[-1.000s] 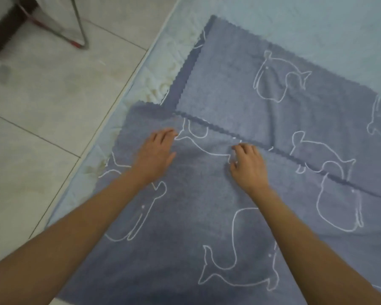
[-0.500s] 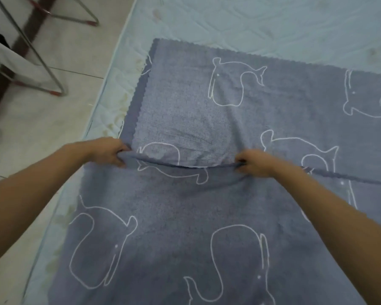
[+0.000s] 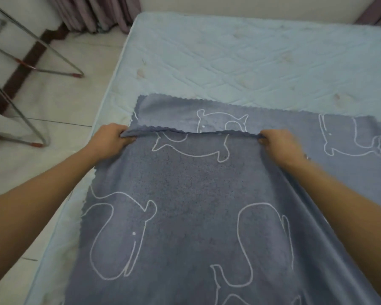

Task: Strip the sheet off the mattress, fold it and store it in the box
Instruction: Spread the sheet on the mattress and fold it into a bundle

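Sheet (image 3: 185, 194), a grey-blue cloth printed with white whale outlines, is lying across the near part of the mattress (image 3: 251, 58) and is taking up most of the lower view. It is lying in two layers. The lower layer is reaching farther up the bed and out to the right, its scalloped far edge resting flat on the pale blue quilted mattress top. The upper layer is running from that zone back toward the person.

Beyond the sheet, the mattress is showing bare, with a few brownish stains. To its left the tiled floor (image 3: 59, 102) is showing, and a metal rack (image 3: 59, 60) with red-tipped feet is standing there. Purple curtains (image 3: 92, 12) are hanging at the far wall.

Both forearms are reaching forward over the cloth. The left hand (image 3: 110, 139) is gripping the left corner of the upper layer's scalloped edge, fingers curled around the bunched fabric. The right hand (image 3: 279, 146) is pinching the same edge farther along to the right, its fingers curled under the fabric. Between the two hands this edge is sagging a little above the lower layer.
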